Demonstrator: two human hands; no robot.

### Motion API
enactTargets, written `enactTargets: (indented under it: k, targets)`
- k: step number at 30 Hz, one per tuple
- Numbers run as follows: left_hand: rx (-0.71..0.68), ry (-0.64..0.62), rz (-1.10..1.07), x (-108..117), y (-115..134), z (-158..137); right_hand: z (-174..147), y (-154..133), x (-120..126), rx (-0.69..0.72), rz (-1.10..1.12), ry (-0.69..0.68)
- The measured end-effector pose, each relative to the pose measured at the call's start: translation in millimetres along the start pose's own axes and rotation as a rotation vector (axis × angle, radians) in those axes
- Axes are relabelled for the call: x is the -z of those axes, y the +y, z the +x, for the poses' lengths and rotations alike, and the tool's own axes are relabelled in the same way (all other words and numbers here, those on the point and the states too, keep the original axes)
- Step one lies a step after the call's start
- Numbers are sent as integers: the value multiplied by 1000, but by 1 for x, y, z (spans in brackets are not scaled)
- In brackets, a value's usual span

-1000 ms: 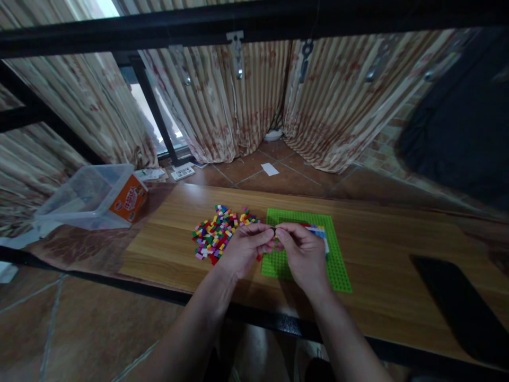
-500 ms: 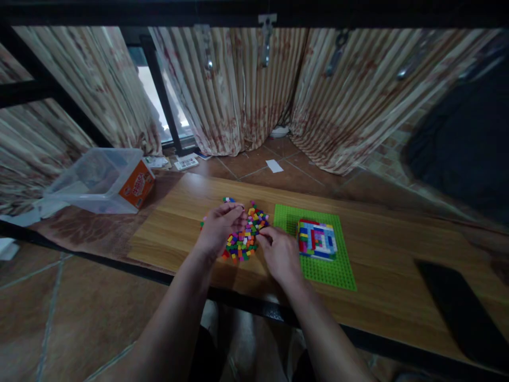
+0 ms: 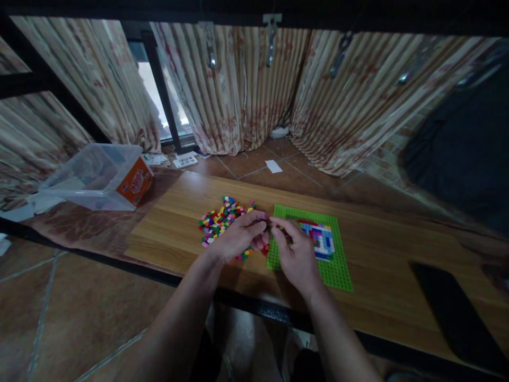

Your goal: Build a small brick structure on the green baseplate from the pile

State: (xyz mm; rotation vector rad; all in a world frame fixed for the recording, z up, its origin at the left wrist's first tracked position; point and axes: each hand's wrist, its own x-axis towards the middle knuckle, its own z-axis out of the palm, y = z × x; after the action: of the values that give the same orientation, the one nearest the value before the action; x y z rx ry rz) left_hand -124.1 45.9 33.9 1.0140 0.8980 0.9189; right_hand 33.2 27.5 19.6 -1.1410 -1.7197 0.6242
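My left hand (image 3: pixel 238 236) is closed, fingers curled, over the right side of a pile of small coloured toy bricks (image 3: pixel 218 220). My right hand (image 3: pixel 296 252) pinches close beside it, above the left part of a green studded baseplate (image 3: pixel 338 265). The fingertips of both hands meet or nearly meet; whatever is between them is too small and dark to name. On the baseplate stands a low block of white, blue, red and yellow bricks (image 3: pixel 324 241), partly hidden behind my right hand.
A clear plastic bin (image 3: pixel 91 178) with an orange label stands at the table's left end. A black flat object (image 3: pixel 457 313) lies on the right of the wooden tabletop (image 3: pixel 382 265). Striped curtains (image 3: pixel 254 95) hang beyond the table, with a white paper (image 3: pixel 273 166) on the floor.
Both hands have moved to the right and come together. My left hand has left the middle of the brick pile, and my right hand has lifted from the pile's edge to over the baseplate.
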Motion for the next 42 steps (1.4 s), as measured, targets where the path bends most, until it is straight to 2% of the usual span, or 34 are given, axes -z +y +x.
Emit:
enactTargets:
  k: [3,7,9,13,16,22,25,34,42]
  targets:
    - [-16,-87,9,-9,-3,0,-3,-1,11,2,31,-80]
    - [-43,-135,-4,-21,-11,5,-7,5,28,-35,47,-78]
    - [-39,-131,4,-27,-14,9,-8,12,41,-75,31,-7]
    - [-5,-33,103,-34,-20,16,-10,32,73,-157,-3,222]
    - [17,22,178,-39,-25,19,-12,43,86,-189,2,263]
    - [9,44,283,-48,-36,21,-19,47,72,-173,-146,109]
    - [-21,52,338,-50,-42,24,-20,48,64,-174,-237,82]
    - [-153,79,496,-59,-47,32,-19,47,60,-188,-283,124]
    - [-160,139,537,-67,-44,34,-17,44,62,-217,-238,147]
